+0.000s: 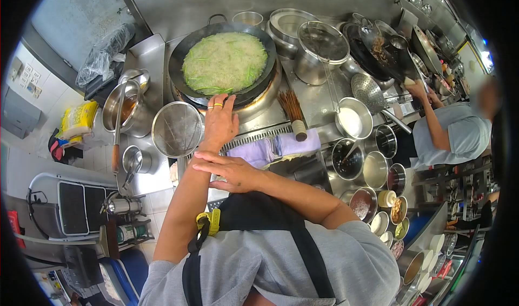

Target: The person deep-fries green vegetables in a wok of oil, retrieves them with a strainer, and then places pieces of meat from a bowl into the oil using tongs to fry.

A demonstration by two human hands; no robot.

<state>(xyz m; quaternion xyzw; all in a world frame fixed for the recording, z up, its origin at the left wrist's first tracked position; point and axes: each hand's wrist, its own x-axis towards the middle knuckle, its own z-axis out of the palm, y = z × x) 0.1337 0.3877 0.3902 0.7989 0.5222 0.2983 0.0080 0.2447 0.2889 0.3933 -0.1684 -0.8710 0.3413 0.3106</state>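
My left hand (220,123), with a ring on one finger, reaches to the near rim of a large black wok (176,73). Its fingers are stretched out and apart; whether they touch the rim I cannot tell. In the wok, pale bubbling liquid (221,57) holds long green strips. My right hand (232,172) lies across my left forearm near the wrist, fingers spread and holding nothing. Left of my left hand is a round mesh strainer (177,128). A bamboo brush (292,111) and a folded purple cloth (254,152) lie to the right.
A steel pot (141,121) with a wooden-handled ladle stands at left. Behind right are a strainer on a pot (311,70) and a perforated skimmer (367,91). Several ingredient bowls, including one of white liquid (351,121), line the right. A co-worker (451,130) works at another wok.
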